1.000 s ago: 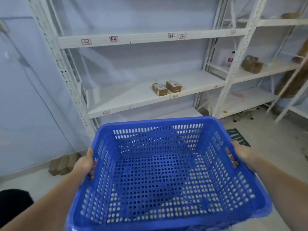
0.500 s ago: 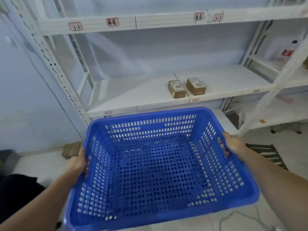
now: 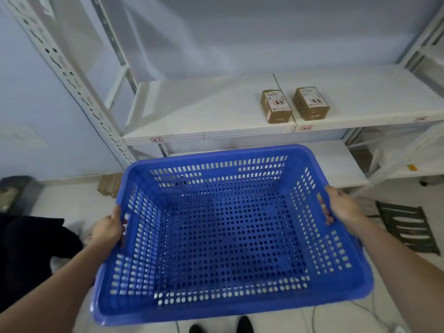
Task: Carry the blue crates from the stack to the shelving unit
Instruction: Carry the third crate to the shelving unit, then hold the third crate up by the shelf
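Left hand (image 3: 108, 228) grips the blue crate (image 3: 230, 236) by its 9 o'clock rim, right hand (image 3: 342, 209) grips the 3 o'clock rim; the crate hangs in the air before the shelving unit (image 3: 204, 106), two brown boxes (image 3: 294, 104) at 1 o'clock

Your left hand (image 3: 108, 228) and right hand (image 3: 342, 207) grip opposite rims of the empty blue crate (image 3: 228, 236), held in front of the white shelving unit (image 3: 192, 109), where two small brown boxes (image 3: 276, 106) sit side by side.
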Available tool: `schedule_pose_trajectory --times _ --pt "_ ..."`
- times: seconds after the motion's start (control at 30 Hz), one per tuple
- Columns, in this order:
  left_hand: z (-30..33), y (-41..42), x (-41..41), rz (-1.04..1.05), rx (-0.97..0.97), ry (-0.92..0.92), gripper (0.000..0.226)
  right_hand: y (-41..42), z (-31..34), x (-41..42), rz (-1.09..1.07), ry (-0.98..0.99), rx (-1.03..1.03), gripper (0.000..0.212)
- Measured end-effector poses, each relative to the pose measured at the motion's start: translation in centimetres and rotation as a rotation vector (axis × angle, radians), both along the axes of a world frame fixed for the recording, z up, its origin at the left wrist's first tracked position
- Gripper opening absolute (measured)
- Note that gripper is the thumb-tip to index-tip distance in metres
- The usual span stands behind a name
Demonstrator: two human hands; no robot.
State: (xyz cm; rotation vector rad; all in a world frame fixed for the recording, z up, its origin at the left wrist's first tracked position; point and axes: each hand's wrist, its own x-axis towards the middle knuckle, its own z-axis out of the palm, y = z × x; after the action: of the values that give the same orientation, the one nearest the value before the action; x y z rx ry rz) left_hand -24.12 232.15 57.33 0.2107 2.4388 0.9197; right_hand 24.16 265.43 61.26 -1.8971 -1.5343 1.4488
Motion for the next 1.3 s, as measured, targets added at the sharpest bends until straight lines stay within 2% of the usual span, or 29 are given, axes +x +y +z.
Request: schedule_pose_trajectory --times 0.67,1.0,1.3 --pt "0.7 5.0 -1.8 0.024 0.042 -0.033 0.072 5.5 -0.5 -3.3 0.050 -0.096 0.114 0.069" --pt "0.9 4.0 -2.0 -0.010 0.043 -0.030 0.073 3.6 -0.8 -2.3 0.014 -0.023 0.074 0.065" --pt "0.3 2.9 -2.4 -0.010 0.019 0.038 0.071 2.2 -1.2 -2.6 0.037 -0.036 0.072 0.066"
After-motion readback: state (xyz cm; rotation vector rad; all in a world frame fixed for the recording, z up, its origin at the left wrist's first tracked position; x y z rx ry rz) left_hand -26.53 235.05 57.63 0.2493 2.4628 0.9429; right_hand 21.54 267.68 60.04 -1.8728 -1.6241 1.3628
